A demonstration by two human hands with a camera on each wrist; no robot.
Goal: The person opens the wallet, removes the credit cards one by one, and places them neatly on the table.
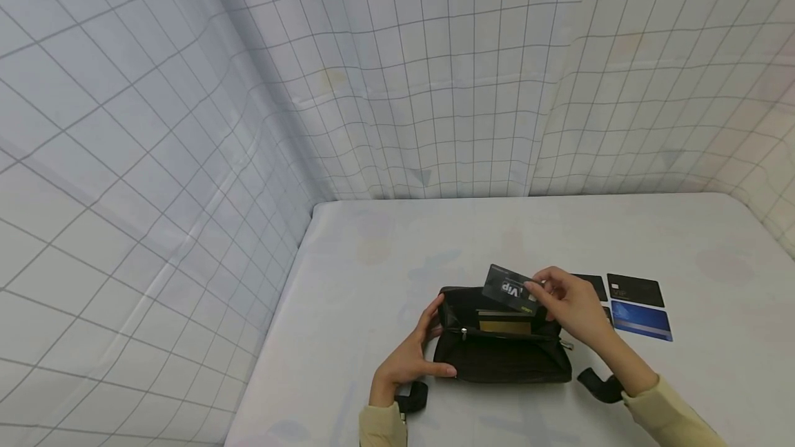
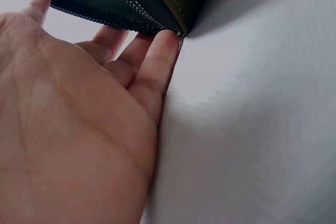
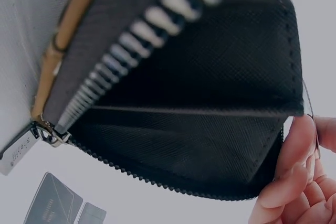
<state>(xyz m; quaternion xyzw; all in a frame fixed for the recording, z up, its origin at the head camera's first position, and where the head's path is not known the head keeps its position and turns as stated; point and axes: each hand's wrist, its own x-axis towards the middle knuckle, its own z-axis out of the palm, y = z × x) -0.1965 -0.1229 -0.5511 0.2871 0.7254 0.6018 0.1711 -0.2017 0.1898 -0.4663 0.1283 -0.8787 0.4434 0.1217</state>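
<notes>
A black zip wallet (image 1: 503, 361) lies unzipped on the table, its mouth spread so that the inside shows. My left hand (image 1: 410, 357) grips its left end, thumb at the front corner and fingers along the back corner. In the left wrist view the fingertips (image 2: 160, 51) press on the zip edge. Above the wallet's opening, my right hand (image 1: 574, 305) pinches a dark card (image 1: 506, 287) marked "Vip" between thumb and fingers. The card is tilted and overlaps the wallet's back panel. A gold card (image 1: 503, 326) shows inside the wallet.
Right of the wallet lie a black VIP card (image 1: 636, 290), a blue card (image 1: 641, 321) and more dark cards (image 1: 590, 285) partly behind my right hand. A zip pull (image 1: 566, 345) sticks out at the wallet's right end. White grid-patterned cloth (image 1: 435, 88) walls the table's back and sides.
</notes>
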